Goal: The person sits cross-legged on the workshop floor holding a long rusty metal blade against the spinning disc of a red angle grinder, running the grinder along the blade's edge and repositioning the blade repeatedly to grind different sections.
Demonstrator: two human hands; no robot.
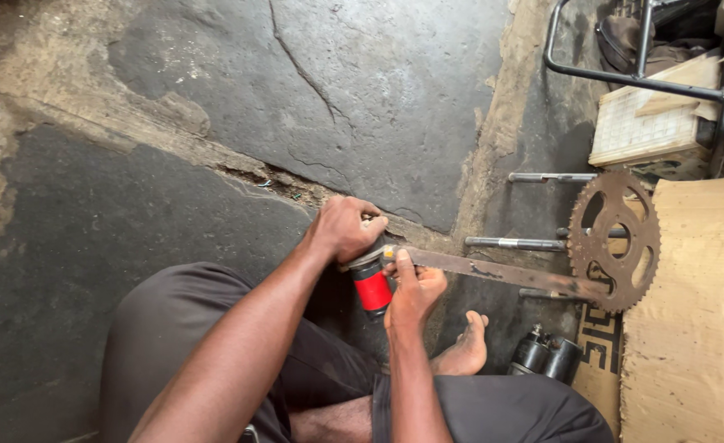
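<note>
Hands meet low over the stone floor (378,90): the left hand (344,228) wraps its fingers around the red cylinder's (372,289) top to steady it, while the right hand (415,289) pinches the rusty crank arm's (493,271) end against it, sprocket (614,239) resting far right.

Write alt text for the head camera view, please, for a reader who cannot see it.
A seated person's left hand grips the top of a red cylinder while the right hand steadies a rusty flat bar against it. The bar ends at a rusty sprocket lying on the stone floor.
</note>
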